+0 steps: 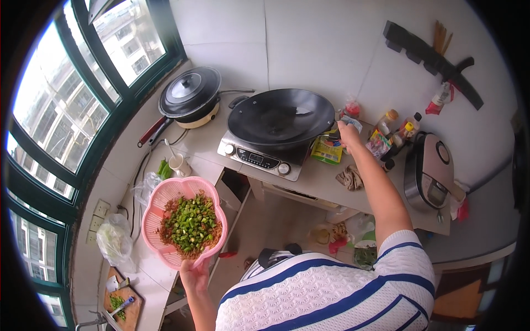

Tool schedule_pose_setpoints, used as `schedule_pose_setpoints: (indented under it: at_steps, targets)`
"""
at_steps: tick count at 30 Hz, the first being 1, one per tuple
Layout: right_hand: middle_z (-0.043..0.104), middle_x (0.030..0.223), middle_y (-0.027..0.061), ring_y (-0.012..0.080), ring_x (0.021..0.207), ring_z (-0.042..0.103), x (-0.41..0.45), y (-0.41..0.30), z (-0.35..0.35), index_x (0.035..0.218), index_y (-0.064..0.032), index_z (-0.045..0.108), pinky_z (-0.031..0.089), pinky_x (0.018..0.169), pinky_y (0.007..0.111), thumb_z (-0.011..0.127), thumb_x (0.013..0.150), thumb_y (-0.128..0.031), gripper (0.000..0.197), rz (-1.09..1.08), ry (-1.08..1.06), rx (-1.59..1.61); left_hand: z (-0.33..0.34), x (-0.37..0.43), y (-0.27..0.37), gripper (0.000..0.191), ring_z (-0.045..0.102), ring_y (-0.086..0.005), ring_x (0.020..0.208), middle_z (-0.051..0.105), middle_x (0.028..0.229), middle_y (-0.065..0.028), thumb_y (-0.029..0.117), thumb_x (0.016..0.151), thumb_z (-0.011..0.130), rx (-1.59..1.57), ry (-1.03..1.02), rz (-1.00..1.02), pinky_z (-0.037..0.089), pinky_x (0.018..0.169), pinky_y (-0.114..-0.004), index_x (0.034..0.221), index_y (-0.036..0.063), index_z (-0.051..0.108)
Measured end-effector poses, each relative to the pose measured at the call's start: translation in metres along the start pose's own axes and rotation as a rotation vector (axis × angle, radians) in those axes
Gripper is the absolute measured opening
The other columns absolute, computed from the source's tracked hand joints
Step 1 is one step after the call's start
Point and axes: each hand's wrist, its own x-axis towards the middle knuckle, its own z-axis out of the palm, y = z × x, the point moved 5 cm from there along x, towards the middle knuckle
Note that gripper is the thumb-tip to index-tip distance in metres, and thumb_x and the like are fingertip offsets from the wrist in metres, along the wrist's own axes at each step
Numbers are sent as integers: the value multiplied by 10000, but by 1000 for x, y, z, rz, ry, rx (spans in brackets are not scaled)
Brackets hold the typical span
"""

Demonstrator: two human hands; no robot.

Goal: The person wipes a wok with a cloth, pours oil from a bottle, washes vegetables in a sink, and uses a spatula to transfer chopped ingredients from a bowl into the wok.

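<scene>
My left hand [194, 275] grips the near rim of a pink plastic colander [150, 215], held up beside the left counter. Chopped green peppers [192, 223] lie in it over a brown shredded food [217, 238] that I cannot name surely. With my right arm stretched forward, my right hand [348, 136] closes around the right-hand handle of a black wok [265, 111]. The wok is tilted slightly over a silver induction cooker [261, 159] with two knobs; whether its base touches the cooker is hidden. Inside the wok I see only a dark, shiny surface.
A lidded black pan [188, 91] stands in the back left corner. Near it are a cup [180, 164] and whole green peppers [164, 169]. A cutting board [132, 296] holds knives. Seasoning bottles [387, 122], a crumpled cloth [350, 178] and a rice cooker [428, 169] are at right.
</scene>
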Motion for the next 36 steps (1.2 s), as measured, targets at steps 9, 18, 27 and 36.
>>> schedule_pose_setpoints:
  at_steps: [9, 18, 27, 36]
  targets:
    - [557, 931, 308, 443, 896, 522, 35, 48, 49, 886, 77, 525, 409, 777, 454, 448, 857, -435, 518, -319, 354, -298, 0, -9, -9, 480, 541, -389, 1012, 513, 1131, -231, 5, 712, 408, 120, 42, 67, 505, 844, -450, 1181, -88, 367]
    - [578, 933, 249, 362, 848, 545, 41, 70, 66, 923, 75, 531, 419, 749, 386, 463, 858, -423, 507, -339, 287, -101, -10, -31, 0, 575, 516, -438, 1027, 438, 1187, -267, -12, 709, 374, 6, 62, 171, 495, 856, -495, 1263, -66, 229]
    - [577, 590, 56, 128, 465, 482, 32, 154, 54, 1031, -77, 561, 375, 442, 243, 424, 889, -228, 248, -409, 49, -95, -32, -29, -5, 494, 542, -403, 1007, 510, 1083, -243, -14, 722, 391, -76, 141, 213, 509, 833, -480, 1196, -98, 280]
    - [606, 884, 193, 376, 857, 564, -8, 127, 128, 903, -68, 590, 454, 730, 458, 483, 806, -233, 220, -606, -221, -921, -32, -38, -5, 583, 477, -479, 1050, 423, 1185, -284, -37, 693, 420, -129, 75, 239, 503, 842, -497, 1246, -84, 240]
